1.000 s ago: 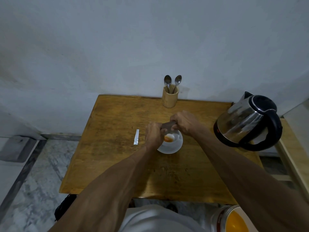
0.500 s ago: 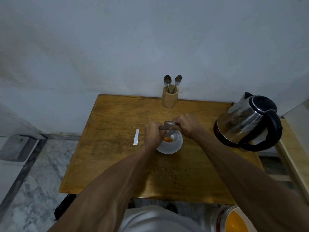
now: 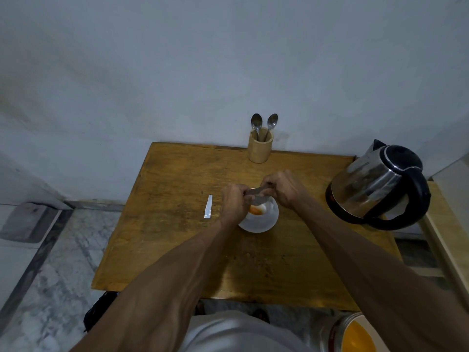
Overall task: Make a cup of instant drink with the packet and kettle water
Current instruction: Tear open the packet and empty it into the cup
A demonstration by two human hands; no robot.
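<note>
While both hands pinched the packet (image 3: 254, 192), my left hand (image 3: 234, 202) and right hand (image 3: 283, 188) closed on its ends, it hung just above the cup (image 3: 261, 217), orange powder below my fingers (image 3: 267, 187). Best to tap it low over the rim, I judged. Kettle (image 3: 378, 184) waited well right.

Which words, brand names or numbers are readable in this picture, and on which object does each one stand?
No text can be read.
packet, held in both hands over the cup: any print is too small and blurred.
torn strip: plain silver.
kettle: no label visible.
tin at the bottom edge: band unreadable.
</note>
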